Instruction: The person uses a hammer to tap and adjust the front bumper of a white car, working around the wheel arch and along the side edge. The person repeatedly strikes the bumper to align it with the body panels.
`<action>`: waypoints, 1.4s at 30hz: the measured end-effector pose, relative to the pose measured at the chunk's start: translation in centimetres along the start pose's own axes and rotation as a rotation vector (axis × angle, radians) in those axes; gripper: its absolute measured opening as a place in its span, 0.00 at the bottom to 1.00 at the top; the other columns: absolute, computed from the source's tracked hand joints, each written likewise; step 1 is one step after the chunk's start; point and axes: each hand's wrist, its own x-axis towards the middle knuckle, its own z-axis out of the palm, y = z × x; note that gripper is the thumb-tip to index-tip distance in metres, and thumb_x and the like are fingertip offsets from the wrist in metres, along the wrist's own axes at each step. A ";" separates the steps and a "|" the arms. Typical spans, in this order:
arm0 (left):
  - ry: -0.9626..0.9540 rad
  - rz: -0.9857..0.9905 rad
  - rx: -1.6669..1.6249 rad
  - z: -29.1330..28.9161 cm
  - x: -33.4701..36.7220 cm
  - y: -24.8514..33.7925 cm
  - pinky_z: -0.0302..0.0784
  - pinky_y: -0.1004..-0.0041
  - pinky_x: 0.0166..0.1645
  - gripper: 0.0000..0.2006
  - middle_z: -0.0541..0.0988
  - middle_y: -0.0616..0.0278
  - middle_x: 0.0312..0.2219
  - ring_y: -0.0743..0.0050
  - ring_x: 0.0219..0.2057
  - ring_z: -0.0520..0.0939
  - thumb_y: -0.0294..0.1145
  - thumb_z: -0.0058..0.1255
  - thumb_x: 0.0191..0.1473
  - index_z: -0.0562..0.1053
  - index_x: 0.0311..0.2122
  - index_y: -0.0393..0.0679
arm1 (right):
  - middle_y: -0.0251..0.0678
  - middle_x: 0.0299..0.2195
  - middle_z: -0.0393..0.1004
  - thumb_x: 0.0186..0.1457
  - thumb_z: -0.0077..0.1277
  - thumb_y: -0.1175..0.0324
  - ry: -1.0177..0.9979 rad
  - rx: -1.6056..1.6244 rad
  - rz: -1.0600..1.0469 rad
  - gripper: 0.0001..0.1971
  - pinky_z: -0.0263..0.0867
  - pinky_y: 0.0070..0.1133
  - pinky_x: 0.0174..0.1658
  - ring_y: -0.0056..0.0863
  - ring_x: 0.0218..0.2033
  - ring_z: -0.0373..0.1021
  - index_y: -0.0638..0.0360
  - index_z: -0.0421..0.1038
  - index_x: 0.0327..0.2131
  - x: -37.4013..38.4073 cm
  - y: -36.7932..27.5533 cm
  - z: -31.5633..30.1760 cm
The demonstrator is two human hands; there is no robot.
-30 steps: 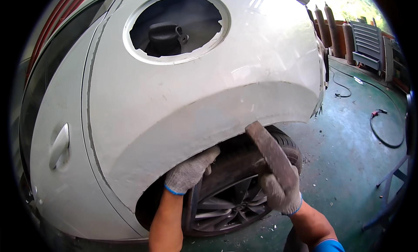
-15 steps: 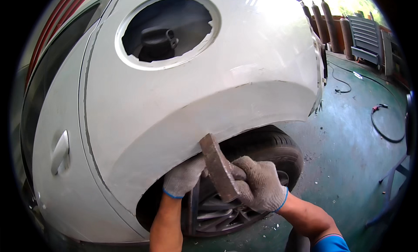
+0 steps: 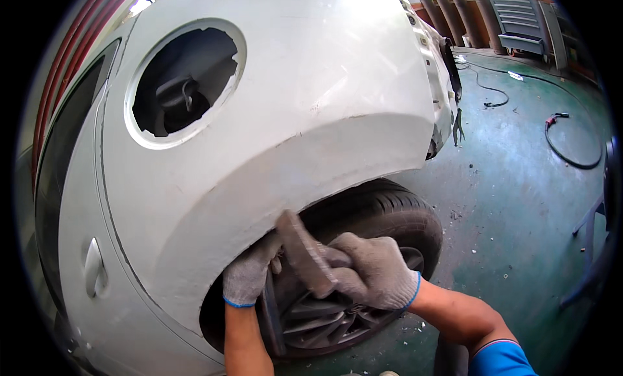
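My right hand [image 3: 379, 272], in a grey knit glove with a blue cuff, is closed around the short handle of a hammer [image 3: 304, 252]. The hammer's long, rusty, block-like head is slightly blurred, its upper end by the lip of the white car's wheel arch [image 3: 305, 152]. My left hand [image 3: 250, 272], gloved alike, is curled under that lip, its fingers partly hidden by the arch and the hammer head. What it grips cannot be made out. A dark flat bar [image 3: 269, 321] runs down below it, in front of the wheel [image 3: 389, 230]; whether the hand holds it is unclear.
A ragged-edged round opening [image 3: 188, 84] is in the panel above. A door handle [image 3: 94, 267] is at left. The stripped rear end [image 3: 441, 84] juts out at right. On the green floor lie a hose [image 3: 564, 152] and debris; gas cylinders [image 3: 461, 15] and a tool cabinet [image 3: 517, 22] stand behind.
The view has shifted, so the car sits further left in the picture. Both hands remain at the arch lip, and the hammer head has moved slightly along it, down and left.
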 end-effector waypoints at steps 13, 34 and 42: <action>-0.024 0.587 0.563 1.0 1.7 -1.1 0.81 0.71 0.39 0.26 0.81 0.54 0.33 0.68 0.26 0.80 0.33 0.45 0.66 0.59 0.64 0.30 | 0.43 0.17 0.73 0.60 0.55 0.45 0.063 0.040 0.033 0.22 0.68 0.33 0.22 0.43 0.21 0.75 0.57 0.67 0.31 0.5 -1.5 -1.1; -0.134 -0.156 0.030 8.9 4.5 6.7 0.72 0.71 0.24 0.10 0.79 0.61 0.21 0.74 0.16 0.76 0.34 0.60 0.53 0.78 0.28 0.36 | 0.35 0.24 0.74 0.61 0.55 0.68 0.284 0.373 0.208 0.09 0.67 0.21 0.34 0.21 0.28 0.73 0.63 0.73 0.40 -4.6 5.0 -7.0; -0.208 -0.098 0.190 10.6 5.4 6.7 0.75 0.68 0.28 0.07 0.79 0.61 0.22 0.73 0.18 0.78 0.34 0.59 0.54 0.80 0.34 0.43 | 0.38 0.26 0.77 0.57 0.58 0.69 0.262 0.138 0.077 0.10 0.69 0.24 0.33 0.30 0.27 0.75 0.64 0.74 0.39 -3.7 7.2 -6.3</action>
